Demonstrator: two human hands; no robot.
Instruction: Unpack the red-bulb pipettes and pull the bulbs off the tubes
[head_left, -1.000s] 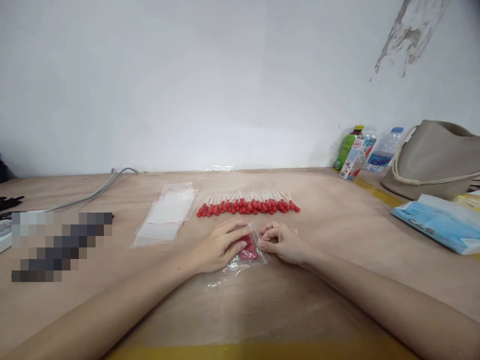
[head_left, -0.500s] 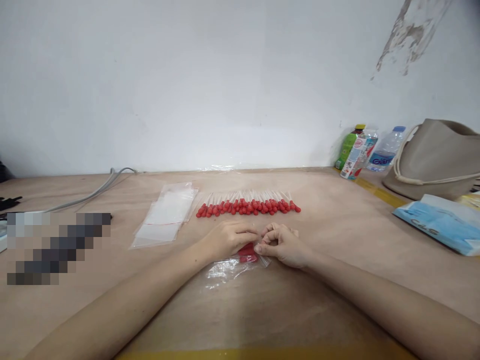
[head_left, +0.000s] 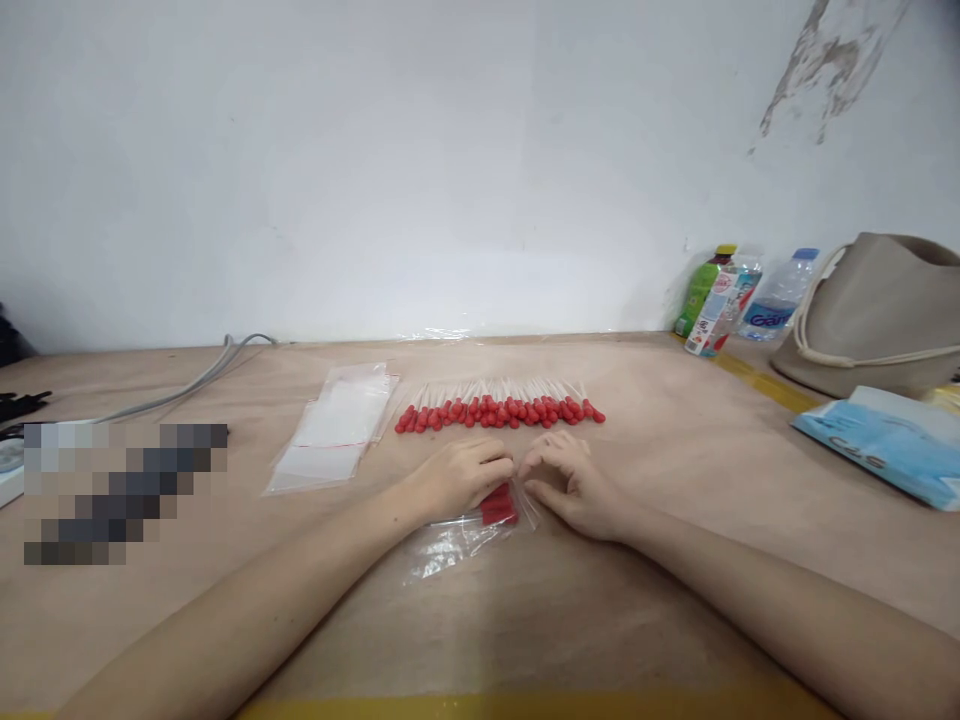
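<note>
My left hand [head_left: 465,475] rests in front of the row of red-tipped sticks. Its fingers are bent and pressed down on a clear plastic bag [head_left: 442,552], with something red [head_left: 498,505] showing under them. What the red thing is, I cannot make out fully. My right hand [head_left: 566,485] is just to the right, fingers curved and thumb apart, with nothing visible between them. Thin whitish strips, perhaps the bag's edge, lie beside its thumb. Behind both hands the red-tipped white sticks [head_left: 499,410] lie side by side, red ends towards me.
Flat clear zip bags [head_left: 330,425] are stacked at left. A grey cable [head_left: 187,385] runs behind a blurred patch. Bottles [head_left: 705,295], a grey-beige bag [head_left: 874,310] and a blue tissue pack [head_left: 881,445] stand or lie at right. A wall closes off the back.
My right hand's thumb and fingers have parted, and the hand has moved slightly away from the bag's right end. My left hand stays over the red thing. The view has shifted slightly.
</note>
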